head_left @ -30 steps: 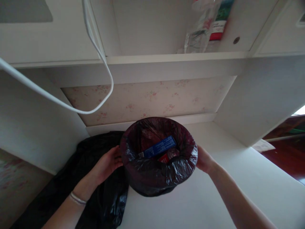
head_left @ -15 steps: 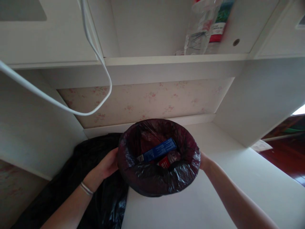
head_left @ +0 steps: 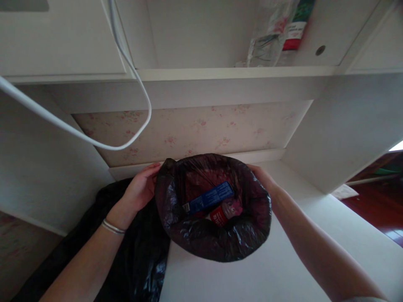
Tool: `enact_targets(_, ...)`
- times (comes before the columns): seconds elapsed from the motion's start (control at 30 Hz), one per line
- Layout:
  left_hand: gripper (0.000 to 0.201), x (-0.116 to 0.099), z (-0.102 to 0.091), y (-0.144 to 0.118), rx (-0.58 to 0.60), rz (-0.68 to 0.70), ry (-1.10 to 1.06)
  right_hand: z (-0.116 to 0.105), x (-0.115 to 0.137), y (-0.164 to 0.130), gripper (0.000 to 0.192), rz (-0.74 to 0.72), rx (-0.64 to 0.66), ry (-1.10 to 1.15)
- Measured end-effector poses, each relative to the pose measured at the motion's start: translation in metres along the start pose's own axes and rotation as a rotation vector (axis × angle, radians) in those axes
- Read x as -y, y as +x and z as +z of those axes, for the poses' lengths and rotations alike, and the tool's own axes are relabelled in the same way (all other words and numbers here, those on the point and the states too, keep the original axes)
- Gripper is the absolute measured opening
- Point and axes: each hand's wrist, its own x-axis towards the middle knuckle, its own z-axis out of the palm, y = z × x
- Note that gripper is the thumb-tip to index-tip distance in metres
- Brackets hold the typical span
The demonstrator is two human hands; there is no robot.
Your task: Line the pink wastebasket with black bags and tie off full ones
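A round trash bin lined with a dark, shiny garbage bag (head_left: pixel 214 247) stands between my hands, the bag folded over its rim. Inside lie a blue box (head_left: pixel 209 198) and a clear plastic bottle with a red label (head_left: pixel 219 214). My left hand (head_left: pixel 142 184), with bangles at the wrist, grips the bag at the upper left rim, where the plastic is raised in a small peak. At the upper right rim my right hand (head_left: pixel 263 179) holds the bag's edge; its fingertips are hidden behind the plastic.
Black plastic (head_left: pixel 138 251) is spread left of the bin, under my left forearm. A white cable (head_left: pixel 119 147) hangs in the upper left foreground. Above is a white shelf (head_left: pixel 233 73) with plastic bottles (head_left: pixel 294 31). White panels stand at both sides.
Both hands have moved up along the rim, from the bin's sides toward its far edge. The bag's edge has risen at the upper left, and the opening looks slightly wider.
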Motion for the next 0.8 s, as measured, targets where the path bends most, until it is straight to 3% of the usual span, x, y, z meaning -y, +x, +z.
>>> enact_targets(0.13, 0.014, 0.002, 0.002, 0.003, 0.042, -0.157, 0.101, 0.000, 0.005, 0.009, 0.029, 0.093, 0.013, 0.057)
enact_targets(0.23, 0.017, 0.001, 0.002, 0.006, 0.037, -0.144, 0.152, -0.004, 0.010, 0.015, 0.035, 0.097, -0.056, 0.064)
enact_targets(0.37, 0.030, 0.000, 0.001, 0.011, -0.078, 0.086, 0.166, -0.006, 0.022, 0.019, 0.034, -0.014, -0.164, 0.030)
enact_targets(0.47, 0.031, 0.003, 0.003, 0.011, -0.156, 0.305, 0.140, -0.003, 0.027, 0.018, 0.034, -0.099, -0.152, -0.022)
enact_targets(0.57, 0.030, 0.006, 0.008, 0.010, -0.159, 0.402, 0.134, 0.000, 0.026, 0.019, 0.033, -0.191, -0.140, -0.152)
enact_targets(0.8, 0.034, -0.004, 0.017, 0.019, -0.068, 0.205, 0.171, 0.000, 0.024, 0.035, 0.026, -0.083, -0.161, -0.338)
